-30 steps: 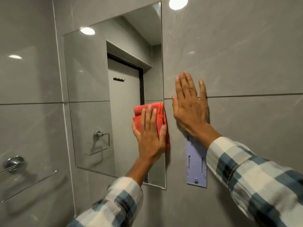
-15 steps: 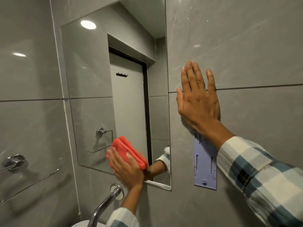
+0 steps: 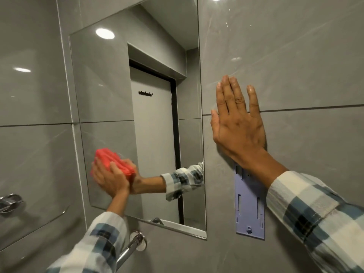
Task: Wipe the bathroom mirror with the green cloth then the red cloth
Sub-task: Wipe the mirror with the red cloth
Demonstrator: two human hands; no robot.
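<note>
The frameless bathroom mirror (image 3: 110, 91) hangs on the grey tiled wall. My left hand (image 3: 110, 179) presses a bunched red cloth (image 3: 112, 161) flat against the mirror's lower left part; its reflection, with a plaid sleeve, shows just to the right. My right hand (image 3: 237, 125) lies flat with fingers spread on the wall tile to the right of the mirror and holds nothing. No green cloth is in view.
A lilac plastic bracket (image 3: 249, 213) is fixed to the wall below my right hand. A chrome tap (image 3: 132, 247) juts out under the mirror. A chrome towel rail (image 3: 9, 202) is mounted on the left wall.
My left hand has carried the red cloth from the mirror's right edge down and across to its lower left. My right hand stays flat on the wall.
</note>
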